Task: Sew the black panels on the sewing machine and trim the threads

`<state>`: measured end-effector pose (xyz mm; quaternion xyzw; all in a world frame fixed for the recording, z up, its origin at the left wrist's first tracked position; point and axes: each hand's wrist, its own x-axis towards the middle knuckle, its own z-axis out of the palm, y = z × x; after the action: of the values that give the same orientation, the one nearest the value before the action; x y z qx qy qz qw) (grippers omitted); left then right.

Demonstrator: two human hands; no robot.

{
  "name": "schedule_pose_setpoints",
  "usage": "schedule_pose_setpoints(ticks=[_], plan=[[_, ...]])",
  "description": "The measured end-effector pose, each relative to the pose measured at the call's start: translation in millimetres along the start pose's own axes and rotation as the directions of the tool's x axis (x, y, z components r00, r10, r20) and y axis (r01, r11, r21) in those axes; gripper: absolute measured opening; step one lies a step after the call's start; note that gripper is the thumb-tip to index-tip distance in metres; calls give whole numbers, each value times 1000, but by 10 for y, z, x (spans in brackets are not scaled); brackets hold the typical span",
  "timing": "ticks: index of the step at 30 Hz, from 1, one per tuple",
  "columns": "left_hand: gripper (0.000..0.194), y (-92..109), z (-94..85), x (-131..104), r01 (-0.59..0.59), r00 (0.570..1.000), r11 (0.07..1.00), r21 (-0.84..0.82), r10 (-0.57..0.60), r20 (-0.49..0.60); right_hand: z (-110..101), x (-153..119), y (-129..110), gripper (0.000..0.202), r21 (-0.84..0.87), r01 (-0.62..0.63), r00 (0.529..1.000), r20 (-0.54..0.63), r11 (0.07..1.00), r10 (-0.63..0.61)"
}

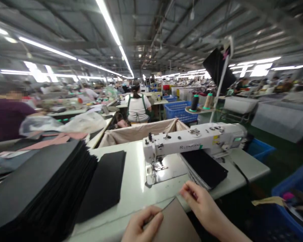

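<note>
Beyond the sewing machine [197,139], rows of cluttered tables recede under a dark metal-beamed ceiling [151,23]. Long tube lights [109,22] glare overhead; left of it, bright windows [36,71]; right of it, blue crates [261,151] on dark green floor [261,136].

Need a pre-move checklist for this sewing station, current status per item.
1. Left hand grip on brown panel: ok, pinching its edge.
2. Right hand grip on same panel: cannot tell, fingertips by the far corner, contact unclear.
3. Panel at presser foot: not ok, still short of it, at the table's near edge.
4. Black spool and tan spool standing on the thread stand: ok.
5. Needle threaded: cannot tell, too small to see.
6. Black stack under the sewing machine arm, apart from presser foot: ok, off to its right.
</note>
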<state>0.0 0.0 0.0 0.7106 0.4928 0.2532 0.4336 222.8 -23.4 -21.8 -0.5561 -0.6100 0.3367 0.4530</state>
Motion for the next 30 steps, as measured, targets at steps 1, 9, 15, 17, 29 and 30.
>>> schedule_pose_setpoints(ticks=[1,9,15,17,29,30], plan=[[42,-31,-43,-21,12,1000,999,-48,-12,13,5,-19,-21,31,-25,11,1000,27,1000,-11],[33,-204,-155,-193,116,991,941,-317,-129,-22,220,-218,-147,21,-275,184,959,260,944,-111],[32,-192,-127,-186,117,993,932,-343,-117,23,394,-161,-72,19,-451,349,936,206,821,-284],[31,-185,-121,-168,113,994,931,-346,-108,35,405,-139,-79,18,-453,355,934,215,818,-286],[28,-232,-57,-135,84,996,928,-362,-79,29,442,-160,-39,17,-400,348,930,266,848,-256],[26,-233,-57,-136,86,996,923,-376,-78,38,440,-160,-37,18,-391,340,931,266,855,-249]])
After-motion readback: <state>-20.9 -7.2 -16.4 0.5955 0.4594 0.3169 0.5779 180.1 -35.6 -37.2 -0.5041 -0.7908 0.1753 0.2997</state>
